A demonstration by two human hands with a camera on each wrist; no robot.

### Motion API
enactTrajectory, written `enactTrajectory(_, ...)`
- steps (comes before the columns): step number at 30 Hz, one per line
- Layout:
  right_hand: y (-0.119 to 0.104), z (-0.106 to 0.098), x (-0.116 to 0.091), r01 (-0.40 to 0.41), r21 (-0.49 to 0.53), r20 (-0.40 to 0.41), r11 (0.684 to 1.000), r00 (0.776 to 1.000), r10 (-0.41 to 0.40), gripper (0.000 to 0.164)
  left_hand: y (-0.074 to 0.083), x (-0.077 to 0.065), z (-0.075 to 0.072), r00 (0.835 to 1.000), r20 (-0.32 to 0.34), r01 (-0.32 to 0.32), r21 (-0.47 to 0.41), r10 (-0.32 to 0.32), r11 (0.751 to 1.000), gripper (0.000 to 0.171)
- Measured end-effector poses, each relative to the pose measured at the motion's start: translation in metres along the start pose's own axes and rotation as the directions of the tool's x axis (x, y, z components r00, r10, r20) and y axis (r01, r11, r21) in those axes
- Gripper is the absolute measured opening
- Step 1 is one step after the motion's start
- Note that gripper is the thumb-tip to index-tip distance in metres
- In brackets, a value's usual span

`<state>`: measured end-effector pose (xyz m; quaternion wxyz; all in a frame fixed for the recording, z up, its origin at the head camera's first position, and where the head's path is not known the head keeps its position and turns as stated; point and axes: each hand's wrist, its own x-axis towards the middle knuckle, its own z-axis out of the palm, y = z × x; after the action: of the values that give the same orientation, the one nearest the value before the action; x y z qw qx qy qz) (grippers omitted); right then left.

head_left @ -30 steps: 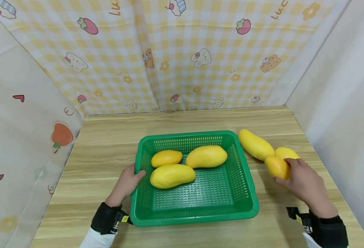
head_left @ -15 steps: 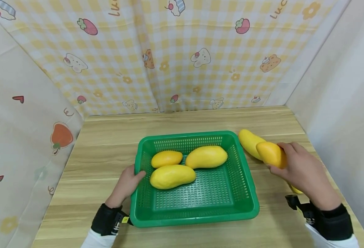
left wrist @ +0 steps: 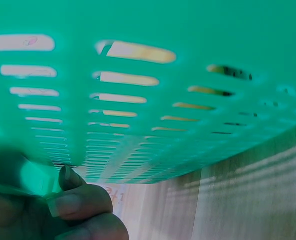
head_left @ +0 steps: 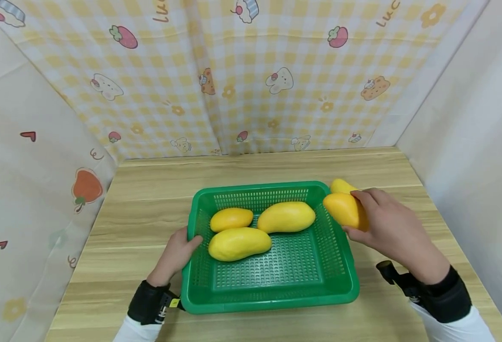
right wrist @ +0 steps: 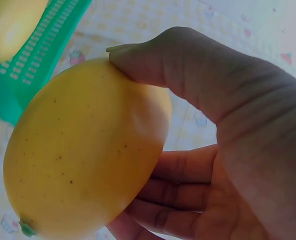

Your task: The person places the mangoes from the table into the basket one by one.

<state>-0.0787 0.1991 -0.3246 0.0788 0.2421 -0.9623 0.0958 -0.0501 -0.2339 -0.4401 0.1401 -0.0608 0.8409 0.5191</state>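
My right hand [head_left: 389, 223] grips an orange-yellow mango [head_left: 345, 210] just above the right rim of the green basket [head_left: 272, 305]. In the right wrist view the held mango [right wrist: 82, 150] shows small dark specks and a green stem end, with thumb and fingers around it. My left hand [head_left: 175, 254] grips the basket's left rim, thumb over the edge; the left wrist view shows curled fingers [left wrist: 90, 202] at the slotted wall. Inside the basket lie a small mango [head_left: 231, 219], a larger mango [head_left: 286, 216] and another large mango [head_left: 240, 244].
Another yellow mango [head_left: 340, 185] lies on the wooden table [head_left: 156, 190] behind the held one, partly hidden by it and the right hand. A checked curtain [head_left: 251, 95] hangs along the table's back edge, with white cloth [head_left: 468, 128] at the right side.
My right hand has lifted the mango off the table and carried it left to the basket's right rim. The left hand and the basket have stayed in place.
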Motion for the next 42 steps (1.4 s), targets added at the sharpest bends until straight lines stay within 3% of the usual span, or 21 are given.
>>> enactTrajectory(9, -0.024, 0.014, 0.019, 0.181, -0.003, -0.063, 0.983, 0.981, -0.181, 0.069, -0.001, 0.001, -0.004, 1.0, -0.001, -0.003, 0.011, 0.003, 1.0, 0.023)
enactTrajectory(22, -0.046, 0.039, 0.03, 0.256, -0.018, 0.098, 0.966, 0.962, -0.253, 0.069, -0.002, 0.001, -0.001, 1.0, 0.005, 0.004, -0.011, -0.003, 1.0, 0.025)
enactTrajectory(33, -0.056, 0.068, 0.032, 0.36, -0.068, 0.164, 0.93, 0.924, -0.346, 0.063, -0.002, 0.0, -0.001, 1.0, 0.004, -0.001, -0.001, 0.001, 1.0, 0.023)
enactTrajectory(42, -0.065, 0.086, 0.034, 0.395, -0.078, 0.247, 0.916, 0.897, -0.366, 0.056, -0.003, 0.0, -0.002, 1.0, 0.012, -0.021, 0.002, 0.021, 1.0, 0.023)
